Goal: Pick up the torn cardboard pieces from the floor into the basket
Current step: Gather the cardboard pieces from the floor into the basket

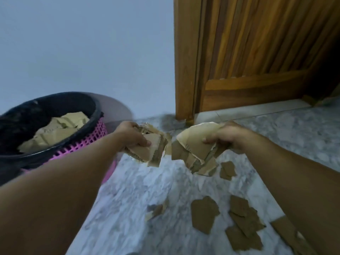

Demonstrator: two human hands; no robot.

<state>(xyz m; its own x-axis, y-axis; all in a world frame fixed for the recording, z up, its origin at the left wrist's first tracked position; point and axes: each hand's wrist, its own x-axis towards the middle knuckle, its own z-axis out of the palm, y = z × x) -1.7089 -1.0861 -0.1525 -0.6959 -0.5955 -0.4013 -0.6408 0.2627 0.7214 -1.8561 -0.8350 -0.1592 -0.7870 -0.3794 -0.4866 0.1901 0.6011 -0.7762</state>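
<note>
Marbled floor (pixel 139 190), pale wall, wooden door (pixel 257 61) upper right. Left hand (pixel 133 138) centre frame, fingers clamped round a wad of cardboard scraps (pixel 152 150); right hand (pixel 223 136) beside it, closed on a bigger bunch (pixel 193 146), bits dangling. Basket (pixel 95 129) w/ black liner at mid-left, already part full. More pieces (pixel 204 212) lie lower right on the floor. Stuff looks light, stiff-ish, ragged — probably best pinched flat across the stack, else loose bits slip.
</note>
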